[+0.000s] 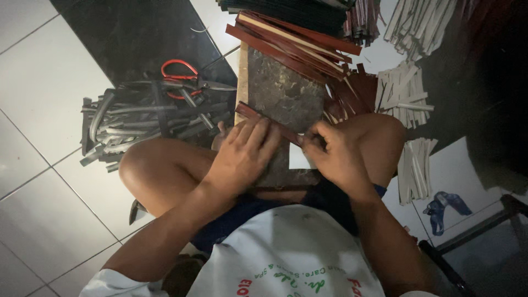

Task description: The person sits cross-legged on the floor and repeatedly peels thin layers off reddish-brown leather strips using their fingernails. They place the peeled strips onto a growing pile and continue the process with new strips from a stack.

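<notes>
**Dark red strip pinned on a worn board**

Dark red strip [269, 122], narrow and long, laid slantwise across a scuffed grey-brown board [286, 91] resting over the lap. Left hand [242, 157] spread flat, fingers extended, pressed down on the strip's upper stretch. Right hand [333, 151] curled closed, fingertips pinched on the strip's lower end just beside the left hand; whether a tool sat inside that fist, impossible to tell.

Strip's middle hidden under the left fingers. Dim light, right side of the scene lost in shadow.

Stack of more red strips [297, 41] piled at the board's far edge. Heap of grey strips [143, 118] on the floor near the left knee, red-handled scissors [184, 80] lying on top. Bundles of pale strips [404, 91] beyond the right knee. Floor of white tiles [49, 82] with dark tiles mixed in.
</notes>
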Motion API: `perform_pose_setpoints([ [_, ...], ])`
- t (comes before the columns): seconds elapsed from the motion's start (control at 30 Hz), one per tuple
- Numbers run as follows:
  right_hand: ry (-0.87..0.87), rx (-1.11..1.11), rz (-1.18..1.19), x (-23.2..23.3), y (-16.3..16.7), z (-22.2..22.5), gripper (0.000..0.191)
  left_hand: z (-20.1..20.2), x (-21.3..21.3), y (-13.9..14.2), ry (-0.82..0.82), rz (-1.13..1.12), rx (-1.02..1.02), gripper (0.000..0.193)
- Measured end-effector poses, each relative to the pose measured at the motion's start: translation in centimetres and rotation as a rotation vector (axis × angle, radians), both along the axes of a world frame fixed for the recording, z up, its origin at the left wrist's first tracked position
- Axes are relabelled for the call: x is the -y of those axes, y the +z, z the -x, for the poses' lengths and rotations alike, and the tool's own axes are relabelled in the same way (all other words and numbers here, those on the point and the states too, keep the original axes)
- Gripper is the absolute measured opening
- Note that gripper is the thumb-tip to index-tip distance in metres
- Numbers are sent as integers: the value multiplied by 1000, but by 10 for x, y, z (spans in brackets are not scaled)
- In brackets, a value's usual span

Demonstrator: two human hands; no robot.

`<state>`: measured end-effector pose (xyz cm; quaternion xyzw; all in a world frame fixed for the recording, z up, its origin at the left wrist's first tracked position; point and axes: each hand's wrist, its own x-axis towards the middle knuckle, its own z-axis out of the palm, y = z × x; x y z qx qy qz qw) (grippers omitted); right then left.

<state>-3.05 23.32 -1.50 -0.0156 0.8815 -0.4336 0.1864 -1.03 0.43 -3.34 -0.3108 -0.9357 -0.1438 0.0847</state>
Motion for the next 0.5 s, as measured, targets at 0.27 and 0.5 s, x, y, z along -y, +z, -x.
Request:
perform_pose_setpoints([
  [0.27, 12, -8, -127, -7, 0, -5, 21, -8, -9, 9, 25, 22, 0, 46],
  [0.5, 15, -94, 1, -33, -7, -21, 21, -12, -21, 4, -33, 17, 0, 48],
])
